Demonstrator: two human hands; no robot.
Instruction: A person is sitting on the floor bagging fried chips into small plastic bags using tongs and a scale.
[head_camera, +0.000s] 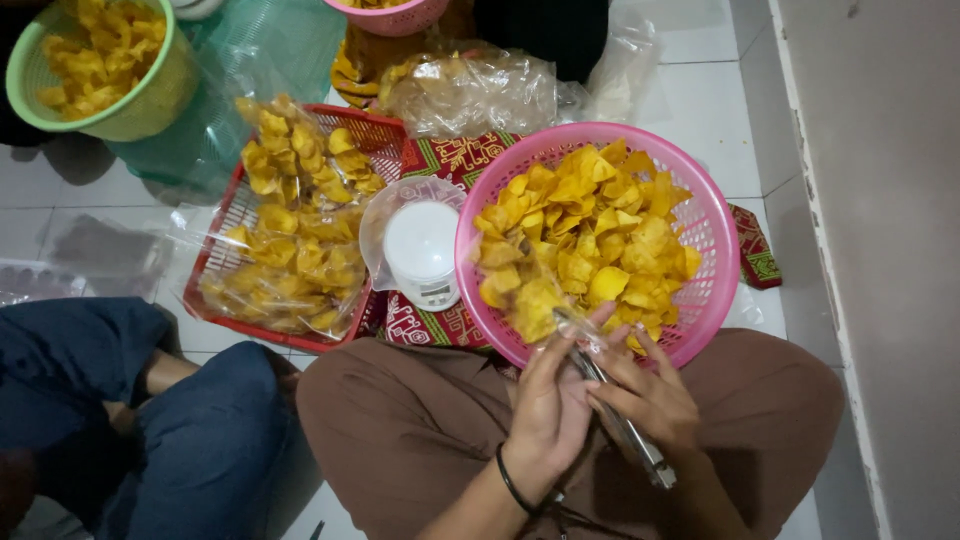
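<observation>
— I log the pink basket (700, 225): perforated plastic, slight sheen. Chips (590, 235) in it look dry, matt, blistered.

— Tongs (625, 430)?

— Bare metal, dull shine. Clear bag (575, 328) at them: thin glossy film.

— Scale (422, 255)?

— Smooth white plastic. Red tray (215, 275): plastic lattice. Mat (440, 160): woven cloth. Floor tiles (700, 110): smooth, glazed.

Both hands meet low over the lap, in front of crossed legs in brown trousers. The left hand (548, 405) comes up from the lower middle, back toward the camera, fingers curled and thumb stretched up and forward; a thin black band circles its wrist. The right hand (648, 395) lies just beside it, fingers bent and pinched inward toward the left, the two hands touching at the fingertips.
</observation>
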